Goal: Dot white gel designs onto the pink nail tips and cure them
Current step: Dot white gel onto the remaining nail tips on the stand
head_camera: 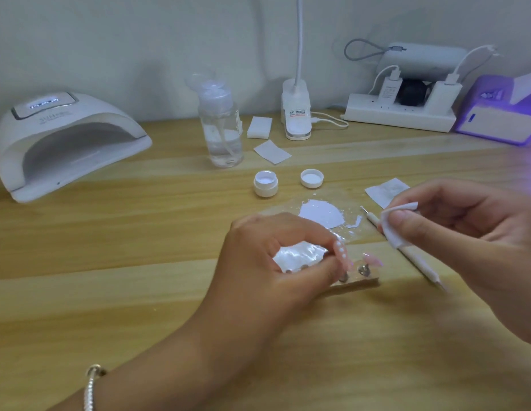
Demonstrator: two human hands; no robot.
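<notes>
Head view shows the left hand (270, 262) at the holder (359, 282), thumb and forefinger pinching the dotted tip (342, 253), which stands over one stud of the holder; I cannot tell if it is seated on that stud. A second tip (372, 258) sits just right of it on the holder, and dots on it are not visible to me. The right hand (471, 229) hovers above and right of the holder, its fingers pinching a folded wipe (396, 229) over the tool (421, 266), which seems to lie on the tabletop (140, 262) just right of the holder; contact between wipe and tool is not clear. In my judgement the main risk is smearing: the white dots look wet, and the left fingers hold the tip very near them, so a small slide would drag the gel. A squeeze from the side could also pop the tip off and drop it face down. The wipe is near the holder too, and could brush either tip or leave lint. Behind the holder the jar (265, 185) stands open, and a purple light (495, 120) glows far right of the holder, so its gel may thicken. The lamp (65, 143) is well apart, far left of the holder, so carrying the holder there could tilt the tips.
</notes>
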